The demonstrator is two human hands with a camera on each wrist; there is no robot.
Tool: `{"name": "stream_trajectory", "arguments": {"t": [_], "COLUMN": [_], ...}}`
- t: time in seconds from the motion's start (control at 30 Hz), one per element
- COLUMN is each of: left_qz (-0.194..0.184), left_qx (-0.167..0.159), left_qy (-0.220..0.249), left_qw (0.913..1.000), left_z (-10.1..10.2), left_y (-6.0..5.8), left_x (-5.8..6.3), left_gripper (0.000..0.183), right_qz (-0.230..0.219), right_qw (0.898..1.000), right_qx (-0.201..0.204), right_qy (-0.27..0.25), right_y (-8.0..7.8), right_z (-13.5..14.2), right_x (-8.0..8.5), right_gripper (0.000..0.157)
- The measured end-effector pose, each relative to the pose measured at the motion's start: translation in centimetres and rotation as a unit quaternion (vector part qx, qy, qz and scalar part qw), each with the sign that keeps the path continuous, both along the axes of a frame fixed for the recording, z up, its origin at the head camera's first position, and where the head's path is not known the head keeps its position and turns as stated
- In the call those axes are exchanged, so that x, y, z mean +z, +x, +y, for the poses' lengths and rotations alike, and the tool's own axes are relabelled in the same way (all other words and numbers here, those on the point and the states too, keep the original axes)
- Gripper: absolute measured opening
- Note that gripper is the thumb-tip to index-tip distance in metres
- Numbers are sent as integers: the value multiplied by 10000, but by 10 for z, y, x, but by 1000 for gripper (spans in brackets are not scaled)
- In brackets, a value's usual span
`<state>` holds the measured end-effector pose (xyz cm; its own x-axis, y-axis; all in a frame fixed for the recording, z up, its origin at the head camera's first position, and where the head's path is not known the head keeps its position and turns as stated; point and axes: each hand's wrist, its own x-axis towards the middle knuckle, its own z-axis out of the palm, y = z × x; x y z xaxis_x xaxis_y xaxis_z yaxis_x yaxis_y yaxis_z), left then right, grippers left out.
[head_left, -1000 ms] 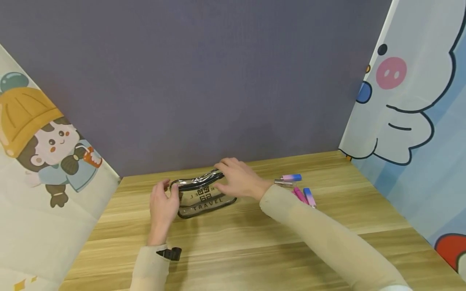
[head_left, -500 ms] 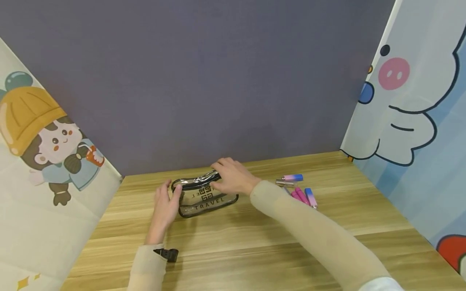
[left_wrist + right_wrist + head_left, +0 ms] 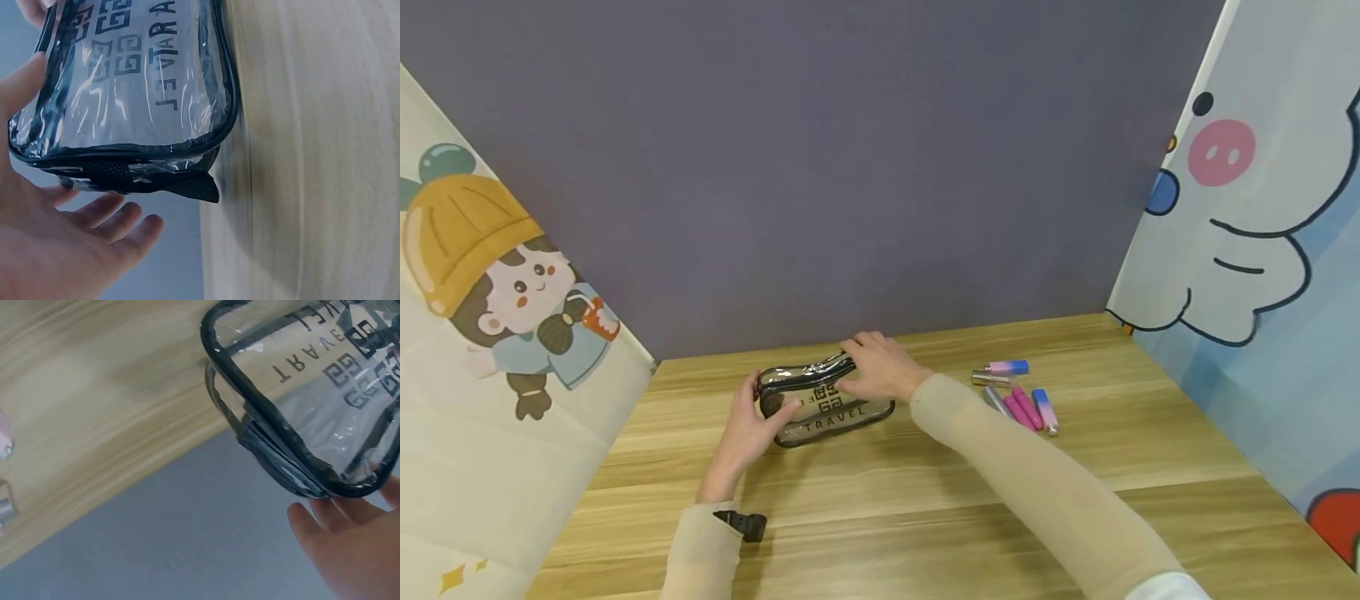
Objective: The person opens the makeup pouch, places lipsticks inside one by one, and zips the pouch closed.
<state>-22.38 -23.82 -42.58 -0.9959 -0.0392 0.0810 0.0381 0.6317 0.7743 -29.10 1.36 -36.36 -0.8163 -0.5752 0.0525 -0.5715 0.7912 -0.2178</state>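
A clear zip pouch (image 3: 827,421) with black piping and "TRAVEL" printed on it stands on the wooden table. My right hand (image 3: 880,368) grips its upper right part, thumb in front and fingers behind. At the left end is my left hand (image 3: 747,432), its thumb before the front face and its fingers reaching behind. The left wrist view shows that hand (image 3: 56,250) with relaxed, spread fingers around the end of the pouch (image 3: 150,125). In the right wrist view, my right hand's fingers (image 3: 340,512) lie at the pouch's top edge, partly hidden by it.
Several slim tubes lie right of the pouch: pink ones (image 3: 1025,408), blue-and-pink ones (image 3: 1045,410), a silver one (image 3: 997,402) and a metallic one (image 3: 990,378). A grey panel (image 3: 880,183) stands behind the table (image 3: 880,517), with printed cloths at both sides.
My left hand has moved in over the pouch's left end, its thumb now in front of the face. The right hand stays at the top right part. The view has shifted slightly.
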Motion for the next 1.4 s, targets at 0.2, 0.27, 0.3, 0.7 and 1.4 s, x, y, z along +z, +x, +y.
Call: {"name": "stream_trajectory", "arguments": {"t": [0.2,0.27,0.3,0.7,1.4], "left_qz": [-235,-412,-518,-865,-541], "left_qx": [-188,-220,-233,-164,-40], "left_qy": [252,402,468,905,1279], "left_qw": [9992,9981,9973,9920,9903], "left_z": [-1,-2,-2,-3,5], "left_y": [-4,-4,-4,-7,-12], "left_x": [-4,-6,-7,-20,-21], "left_gripper": [106,104,103,79,89], "right_qz": [-310,-357,-364,-277,-672], "right_qw": [9989,9984,9982,9986,9912], "right_qx": [-175,-203,-214,-288,-553], "right_qy": [-293,-397,-433,-354,-995], "right_y": [-1,-1,-1,1,7], "right_z": [5,6,7,4,17], "right_x": [-7,-9,-9,-13,-20], "right_gripper": [77,77,77,75,72]}}
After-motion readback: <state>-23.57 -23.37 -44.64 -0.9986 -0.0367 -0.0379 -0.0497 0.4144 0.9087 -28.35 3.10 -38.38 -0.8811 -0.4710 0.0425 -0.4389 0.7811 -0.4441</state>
